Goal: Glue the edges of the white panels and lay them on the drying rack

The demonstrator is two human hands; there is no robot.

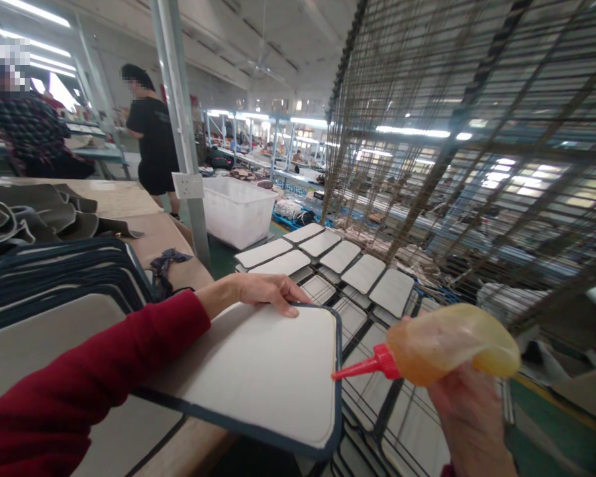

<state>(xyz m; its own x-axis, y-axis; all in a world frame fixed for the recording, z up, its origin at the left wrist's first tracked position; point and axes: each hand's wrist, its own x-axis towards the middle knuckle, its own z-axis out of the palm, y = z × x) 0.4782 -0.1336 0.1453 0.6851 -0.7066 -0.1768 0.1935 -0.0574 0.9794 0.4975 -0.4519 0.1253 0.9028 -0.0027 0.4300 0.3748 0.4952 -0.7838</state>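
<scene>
My left hand grips the far edge of a white panel with a dark blue border, thumb on top and fingers over the rim. In my right hand is a squeeze bottle of amber liquid, lying nearly sideways. Its red nozzle points left, with the tip at the panel's right border. A thin yellowish line runs along the inside of that border near the upper right corner. Parts of my right fingers are hidden behind the bottle.
Stacked dark-edged panels and grey cut pieces lie on the table at left. A wire rack holds several white pieces, its raised wire shelves overhead at right. Beyond stand a post, a white bin and people.
</scene>
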